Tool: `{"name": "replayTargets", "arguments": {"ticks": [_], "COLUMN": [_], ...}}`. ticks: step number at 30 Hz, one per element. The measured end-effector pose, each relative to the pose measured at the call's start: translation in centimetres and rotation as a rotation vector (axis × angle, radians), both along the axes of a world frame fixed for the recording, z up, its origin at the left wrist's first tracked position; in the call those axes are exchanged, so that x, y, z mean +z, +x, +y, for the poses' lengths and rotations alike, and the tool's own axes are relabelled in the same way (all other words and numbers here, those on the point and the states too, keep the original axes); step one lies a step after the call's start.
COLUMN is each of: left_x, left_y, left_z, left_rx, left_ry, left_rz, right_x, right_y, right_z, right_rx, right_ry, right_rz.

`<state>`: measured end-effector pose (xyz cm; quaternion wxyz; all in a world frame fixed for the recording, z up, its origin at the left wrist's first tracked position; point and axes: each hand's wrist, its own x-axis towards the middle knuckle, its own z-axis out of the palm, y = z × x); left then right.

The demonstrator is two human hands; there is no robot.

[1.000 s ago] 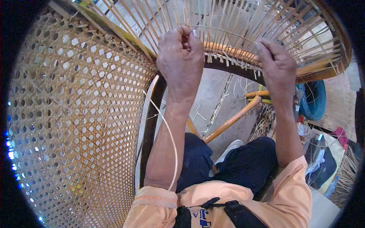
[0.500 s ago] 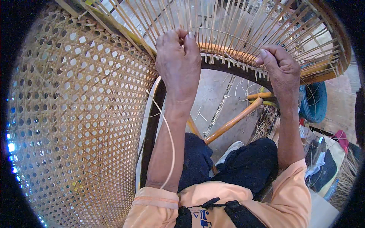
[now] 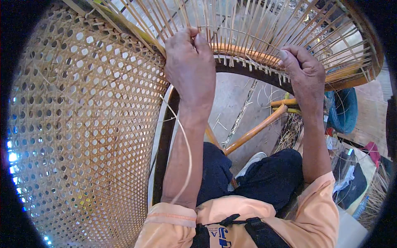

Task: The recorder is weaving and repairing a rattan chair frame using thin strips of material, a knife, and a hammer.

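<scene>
While the bare left hand (image 3: 191,68) and bare right hand (image 3: 307,72) seem pinched closed on a thin, tan cane strand (image 3: 256,38), it looks light, springy, splittable, best held by fingertips.

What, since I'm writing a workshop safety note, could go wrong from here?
The thin strand running between the left hand and right hand might kink or split if pulled hard. The loose pale strand curving over the left forearm could snag on the sleeve. The fan of slender canes might bend if pressed unevenly.
</scene>
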<state>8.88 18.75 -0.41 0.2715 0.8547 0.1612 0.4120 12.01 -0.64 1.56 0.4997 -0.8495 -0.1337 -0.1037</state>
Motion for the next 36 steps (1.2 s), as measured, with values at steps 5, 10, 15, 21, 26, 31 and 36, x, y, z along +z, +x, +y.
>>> {"name": "replayTargets", "arguments": {"ticks": [5, 10, 15, 21, 26, 31, 36], "left_x": [-0.5, -0.2, -0.5, 1.1, 0.1, -1.2, 0.3], "left_y": [0.3, -0.6, -0.5, -0.5, -0.3, -0.1, -0.3], "left_z": [0.0, -0.1, 0.1, 0.0, 0.4, 0.3, -0.1], "left_rx": [-0.030, -0.051, 0.020, 0.039, 0.037, 0.045, 0.026], "left_ry": [-0.121, -0.069, 0.032, -0.182, -0.158, -0.077, -0.094], "left_rz": [0.016, -0.042, 0.002, 0.111, 0.045, -0.017, 0.042], "right_x": [-0.3, -0.1, 0.1, -0.5, -0.9, -0.7, -0.7], "right_y": [0.6, 0.4, 0.1, 0.8, 0.9, 0.7, 0.7], "right_z": [-0.6, 1.3, 0.8, 0.2, 0.2, 0.2, -0.1], "right_rx": [0.003, -0.016, 0.023, 0.006, 0.018, -0.001, 0.019], "right_ry": [-0.048, -0.030, -0.004, 0.010, 0.013, 0.017, 0.012], "right_rz": [-0.073, -0.095, -0.032, -0.027, -0.086, -0.031, -0.037]}}
